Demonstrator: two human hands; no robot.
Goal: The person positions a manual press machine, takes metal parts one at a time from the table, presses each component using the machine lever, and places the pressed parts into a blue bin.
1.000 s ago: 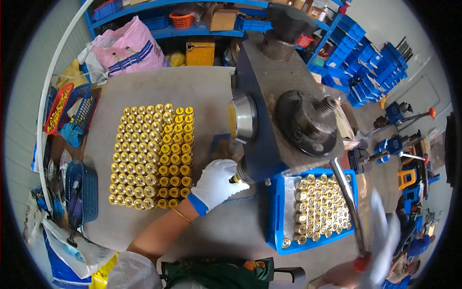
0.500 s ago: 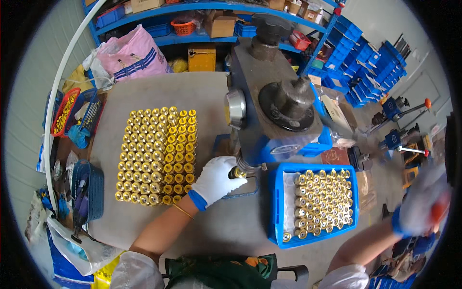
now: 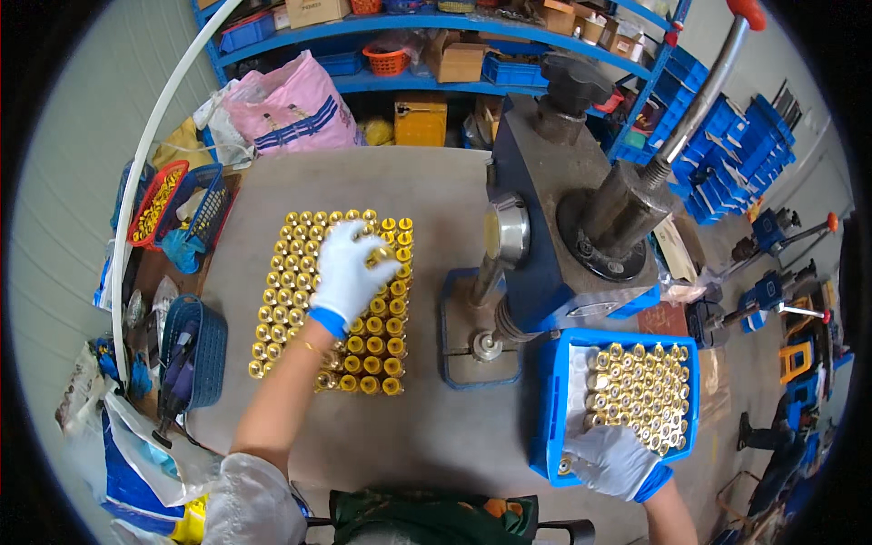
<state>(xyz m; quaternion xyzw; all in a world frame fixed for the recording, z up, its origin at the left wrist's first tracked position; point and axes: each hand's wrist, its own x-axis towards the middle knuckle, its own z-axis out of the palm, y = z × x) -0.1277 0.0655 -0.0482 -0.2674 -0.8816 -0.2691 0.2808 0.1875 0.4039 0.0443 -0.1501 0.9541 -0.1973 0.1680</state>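
My left hand (image 3: pixel 350 272), in a white glove with a blue cuff, is over the rows of brass fittings (image 3: pixel 300 259) on the left of the bench. Its fingers are spread, and I see nothing in them. The fittings stand upright in a tight block; those on its right side look more yellow and have open tops. My right hand (image 3: pixel 613 461), also gloved, reaches into the near left part of a blue bin (image 3: pixel 549 400). Its fingers are bent together, with their tips hidden. Several brass fittings (image 3: pixel 640 386) stand in rows in that bin.
A bench press (image 3: pixel 604 263) stands between the block and the bin, its red-knobbed lever (image 3: pixel 704 91) raised. Left are a dark blue basket (image 3: pixel 195 350) and a red basket (image 3: pixel 162 202) of small yellow parts. A pink sack (image 3: pixel 291 109) is behind.
My left hand has left the press with no fitting visible in it and moved to the block. My right hand has swung from the far right into the bin. The view has shifted.
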